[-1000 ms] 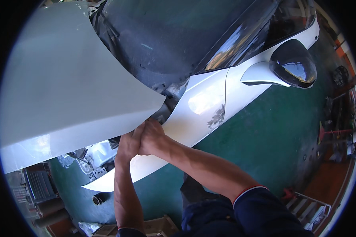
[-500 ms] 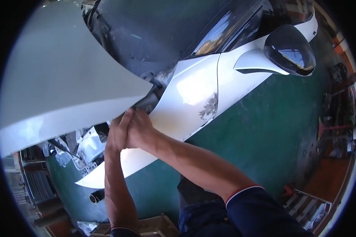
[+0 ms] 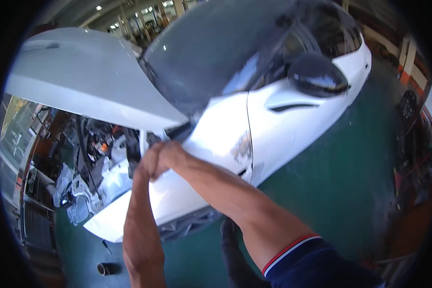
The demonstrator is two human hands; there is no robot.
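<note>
A white car's front fender (image 3: 177, 194) runs below and beside my hands, with a grey scuffed patch near the door seam. My left hand (image 3: 151, 159) and my right hand (image 3: 172, 153) press close together at the fender's upper inner edge. Both look closed, thumbs and knuckles toward me. Their fingertips disappear toward the engine bay (image 3: 113, 149), and what they grip is hidden. Just above them is the lower edge of the raised white hood (image 3: 96, 91).
A black-capped side mirror (image 3: 317, 77) juts from the car at right. Below the fender a dark tyre (image 3: 189, 223) shows in part. A short dark cylinder (image 3: 108, 269) lies on the green floor (image 3: 321, 168). Clear plastic sheeting (image 3: 65, 185) hangs by the car's front.
My view has tipped up, showing more of the engine bay, windshield and workshop behind. My hands stay together at the fender edge, with the picture slightly blurred.
</note>
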